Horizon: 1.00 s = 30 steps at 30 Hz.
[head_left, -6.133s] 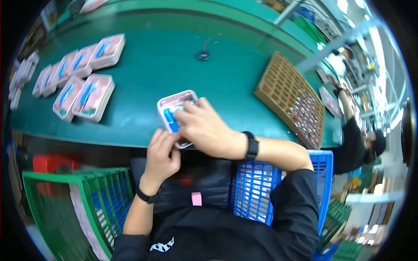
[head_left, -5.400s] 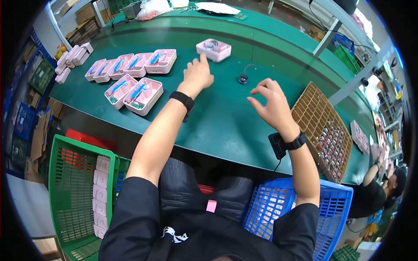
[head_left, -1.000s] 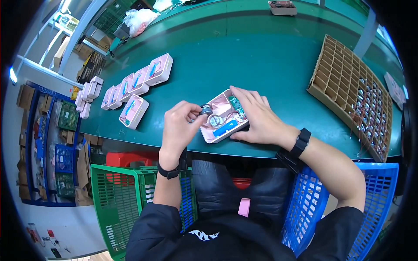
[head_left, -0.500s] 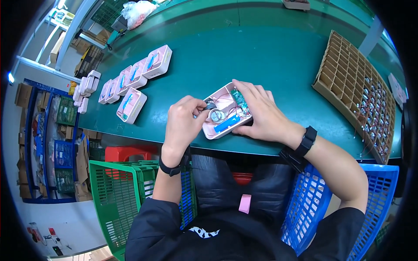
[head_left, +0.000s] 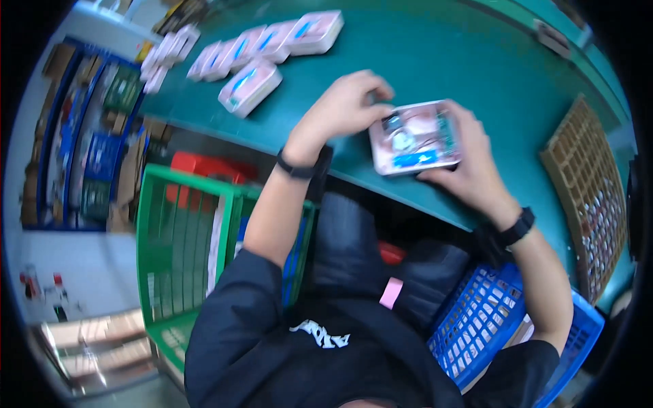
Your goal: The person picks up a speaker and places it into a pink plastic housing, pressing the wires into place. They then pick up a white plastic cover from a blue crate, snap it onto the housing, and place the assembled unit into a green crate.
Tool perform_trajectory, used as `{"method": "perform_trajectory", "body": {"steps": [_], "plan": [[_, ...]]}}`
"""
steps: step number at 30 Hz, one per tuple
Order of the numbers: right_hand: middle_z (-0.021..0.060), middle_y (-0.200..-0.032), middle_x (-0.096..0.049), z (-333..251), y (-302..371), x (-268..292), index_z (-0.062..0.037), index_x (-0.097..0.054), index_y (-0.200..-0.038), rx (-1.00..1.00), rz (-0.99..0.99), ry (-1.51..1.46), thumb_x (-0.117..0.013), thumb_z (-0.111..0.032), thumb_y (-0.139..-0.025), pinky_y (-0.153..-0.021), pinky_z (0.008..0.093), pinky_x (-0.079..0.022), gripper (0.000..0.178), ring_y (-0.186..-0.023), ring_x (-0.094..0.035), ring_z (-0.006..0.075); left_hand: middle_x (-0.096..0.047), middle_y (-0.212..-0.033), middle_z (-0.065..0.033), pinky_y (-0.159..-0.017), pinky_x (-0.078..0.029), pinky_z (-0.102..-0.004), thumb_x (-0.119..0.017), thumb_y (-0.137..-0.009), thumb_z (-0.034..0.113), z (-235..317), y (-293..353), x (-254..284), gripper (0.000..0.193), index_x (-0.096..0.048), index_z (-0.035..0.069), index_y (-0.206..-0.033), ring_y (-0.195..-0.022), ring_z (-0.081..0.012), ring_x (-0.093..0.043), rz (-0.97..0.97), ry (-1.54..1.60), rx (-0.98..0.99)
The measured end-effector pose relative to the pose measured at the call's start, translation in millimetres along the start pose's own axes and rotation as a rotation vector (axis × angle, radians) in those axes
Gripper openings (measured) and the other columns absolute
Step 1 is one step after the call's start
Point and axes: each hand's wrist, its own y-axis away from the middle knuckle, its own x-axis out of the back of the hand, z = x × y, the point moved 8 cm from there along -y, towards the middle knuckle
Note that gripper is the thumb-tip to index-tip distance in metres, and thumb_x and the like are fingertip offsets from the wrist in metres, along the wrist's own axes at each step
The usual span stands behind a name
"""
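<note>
The green counter fills the upper view. At 8 o'clock stands a green crate with blurred pale pieces inside; at 4 o'clock, a blue crate, pale contents showing through its slots. A compartmented cardboard tray lies at 3 o'clock, small metallic parts filling its lower cells. The right hand grasps an open-topped pink box at 2 o'clock, over the counter near its front edge; the left hand is released, fingers apart at the box's 10 o'clock corner. Six similar boxes sit at 11 o'clock, blue cylinders visible in several. Inside the grasped box are a blue cylinder at 6, a green circuit board at 3, a round silvery part at 9 and a dark round part at 10
</note>
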Motion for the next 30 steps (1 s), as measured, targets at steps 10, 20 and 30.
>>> {"method": "perform_trajectory", "body": {"steps": [10, 20, 30], "plan": [[0.0209, -0.146, -0.058, 8.1, -5.8, -4.9, -0.0049, -0.049, -0.15, 0.1, 0.126, -0.03, -0.098, -0.043, -0.069, -0.112, 0.0515, -0.046, 0.102, -0.133, -0.056, 0.0431, -0.075, -0.115, -0.0102, -0.096, -0.053, -0.0345, -0.059, -0.108, 0.021, -42.0, -17.8, -42.2, 0.039, -0.067, -0.006, -0.134, -0.105, -0.0187, -0.065, -0.62, 0.336, 0.011], [0.0158, -0.14, -0.056, 7.6, 11.2, 9.9, -0.0061, -0.047, -0.15, -0.081, 0.056, 0.06, -0.099, -0.039, -0.063, -0.097, 0.0558, -0.047, 0.107, -0.127, -0.057, 0.0363, -0.062, -0.148, -0.0127, -0.118, -0.038, -0.0335, -0.054, -0.113, 0.018, -90.2, -4.4, -47.4, 0.047, -0.052, -0.007, -0.153, -0.135, -0.0199, -0.055, -0.395, 0.388, 0.328], [0.0091, -0.073, -0.07, -43.4, 132.2, 235.0, 0.0008, -0.077, -0.091, -0.19, 0.169, -0.143, -0.08, -0.036, -0.096, -0.063, 0.0337, -0.054, 0.037, -0.068, -0.067, 0.017, -0.064, -0.139, -0.0097, -0.114, -0.041, -0.0328, -0.054, -0.114, 0.023, -51.8, 11.0, -46.7, 0.044, -0.056, -0.005, -0.149, -0.129, -0.0167, -0.057, -0.34, 0.573, 0.275]]}}
